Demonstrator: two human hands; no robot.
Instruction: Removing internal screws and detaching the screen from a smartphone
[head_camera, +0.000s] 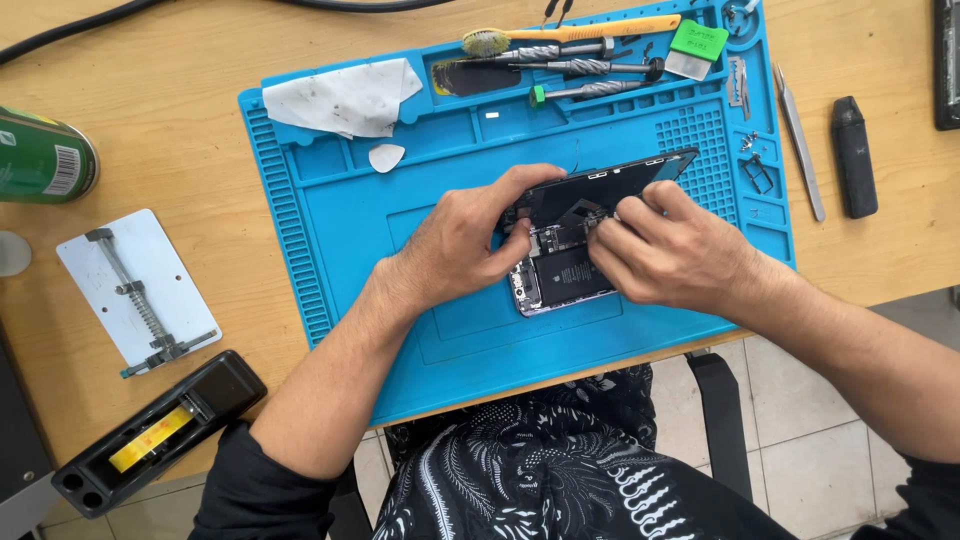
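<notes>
Left hand: the left hand (462, 243) is clamped over the left edge of an opened dark smartphone with its internals exposed (560, 275), fingers curled on the lifted black screen panel (610, 183), as if to steady both halves.
Right hand: the right hand (668, 247) has its fingertips pinched together over the middle of the phone where panel and body meet; whether it holds a small part I cannot tell.
Phone: it lies at the centre of the blue silicone repair mat (350, 220), the panel tilted up toward 1 o'clock, hinged open so the inside stays reachable.
Tools: at 12 o'clock, three metal-handled screwdrivers (580, 68) and a yellow-handled brush (570, 33) sit in the mat's tray slots, near to reach.
Small parts: at 2 o'clock, tiny screws (748, 142) rest in the mat's compartments, kept from rolling.
Off the mat: steel tweezers (800, 140) and a black oblong device (853, 157) lie at 2 o'clock on the wooden bench (200, 60).
Far left: at 9 o'clock, a white plate with a metal clamp (138, 290), and a green can (45, 158) at 10 o'clock.
</notes>
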